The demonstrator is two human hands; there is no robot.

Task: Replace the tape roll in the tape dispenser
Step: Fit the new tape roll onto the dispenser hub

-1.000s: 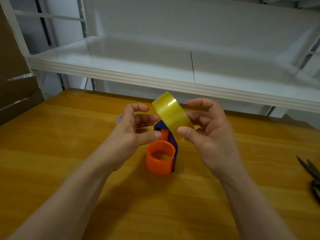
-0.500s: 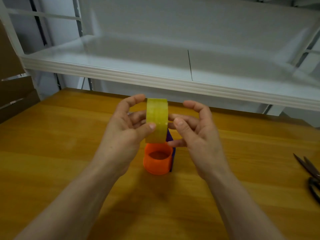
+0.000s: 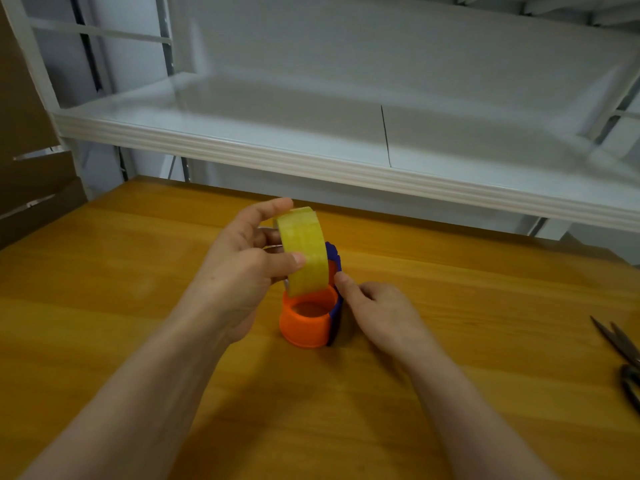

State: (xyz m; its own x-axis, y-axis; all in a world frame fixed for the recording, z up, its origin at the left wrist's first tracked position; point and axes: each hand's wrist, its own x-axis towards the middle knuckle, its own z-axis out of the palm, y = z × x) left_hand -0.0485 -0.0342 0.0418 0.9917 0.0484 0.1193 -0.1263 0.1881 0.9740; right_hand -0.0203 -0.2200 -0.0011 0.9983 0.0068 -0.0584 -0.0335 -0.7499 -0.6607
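A yellowish clear tape roll is held upright on its edge in my left hand, thumb on the near face and fingers behind and through the core. Just below it, the tape dispenser lies on the wooden table: an orange hollow hub facing up, a dark blue frame on its right side. My right hand rests on the table to the right of the dispenser, its fingertips touching the blue frame. The far end of the dispenser is hidden behind the roll.
Dark scissors lie at the table's right edge. A white metal shelf overhangs the back of the table. Brown cardboard stands at the far left.
My right hand let go of the roll and dropped to the dispenser's blue frame. My left hand now holds the roll alone, turned upright and lowered close above the orange hub.
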